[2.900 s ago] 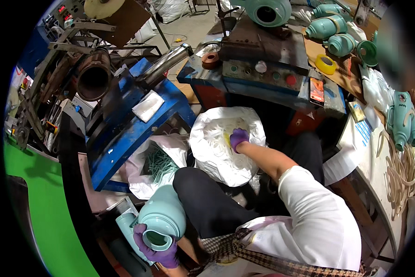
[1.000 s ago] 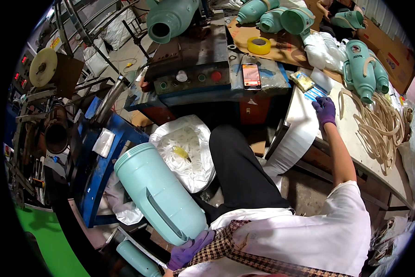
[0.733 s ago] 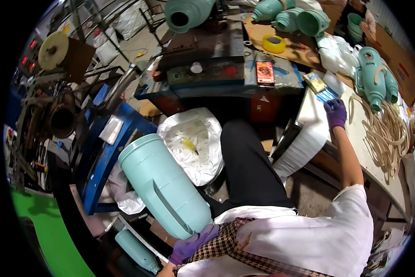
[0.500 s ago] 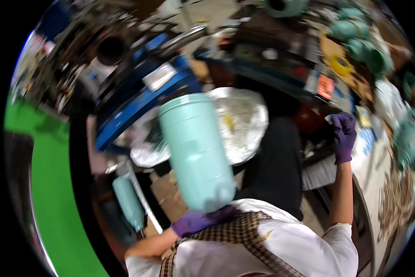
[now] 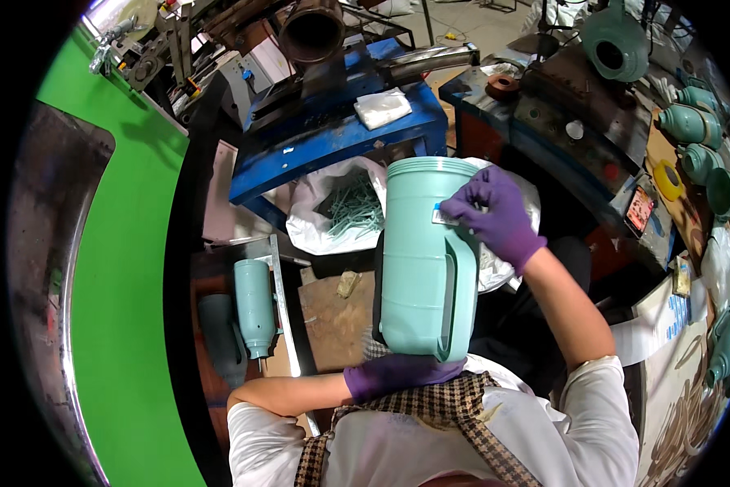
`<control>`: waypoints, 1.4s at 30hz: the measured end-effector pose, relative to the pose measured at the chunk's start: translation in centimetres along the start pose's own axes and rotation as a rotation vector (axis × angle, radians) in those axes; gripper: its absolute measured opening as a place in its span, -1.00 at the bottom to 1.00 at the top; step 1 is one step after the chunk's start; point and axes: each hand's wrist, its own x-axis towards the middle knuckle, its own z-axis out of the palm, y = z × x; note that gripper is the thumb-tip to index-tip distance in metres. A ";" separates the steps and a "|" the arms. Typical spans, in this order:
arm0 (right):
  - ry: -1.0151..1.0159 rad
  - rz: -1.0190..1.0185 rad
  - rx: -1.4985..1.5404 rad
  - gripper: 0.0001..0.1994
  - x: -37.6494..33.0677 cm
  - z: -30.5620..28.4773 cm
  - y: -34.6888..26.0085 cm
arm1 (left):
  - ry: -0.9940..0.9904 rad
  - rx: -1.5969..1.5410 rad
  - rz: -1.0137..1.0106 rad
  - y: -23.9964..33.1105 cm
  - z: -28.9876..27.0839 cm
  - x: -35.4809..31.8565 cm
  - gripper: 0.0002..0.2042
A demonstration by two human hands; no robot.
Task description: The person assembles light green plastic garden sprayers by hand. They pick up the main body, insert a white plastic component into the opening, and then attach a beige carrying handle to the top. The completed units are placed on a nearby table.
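Observation:
A mint-green plastic jug body (image 5: 414, 268) with a threaded rim and a long side handle stands upright in front of my chest. Beneath its base, my left hand (image 5: 401, 378) in a purple glove holds it, the fingers partly hidden. My right hand (image 5: 499, 213), also gloved in purple, is closed in a pinch at the jug's upper side, just above the handle. Between its fingertips and the jug wall shows a small white and blue label (image 5: 440, 214). Whether the label is stuck down, I cannot tell.
A blue metal bench (image 5: 341, 154) stands beyond the jug, with a white bag of green plastic scraps (image 5: 353, 209) below it. At left are a smaller mint flask (image 5: 254, 304) and a dark one (image 5: 221, 337). Several mint containers, a yellow tape roll (image 5: 668, 180) and a phone (image 5: 640, 211) lie at right.
My right hand has come in from the far right to the jug with the label. The jug has turned so its handle shows, and it has shifted right in view.

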 end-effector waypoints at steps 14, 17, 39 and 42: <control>0.262 0.063 0.275 -0.22 2.1 4.6 1.7 | 0.468 -1.535 -1.805 2.1 -4.7 -7.9 0.13; 0.368 -0.347 0.102 -0.19 3.4 3.6 1.6 | 0.639 -1.423 -1.900 1.3 -2.4 -9.8 -0.12; 0.533 -0.045 -1.194 -0.38 6.2 -21.9 5.4 | -0.728 -0.094 -1.158 -43.0 19.6 -9.6 -0.52; 0.556 -0.082 -1.342 -0.64 9.5 -27.0 9.9 | -0.697 -0.194 -1.062 -44.0 19.5 -8.6 -0.16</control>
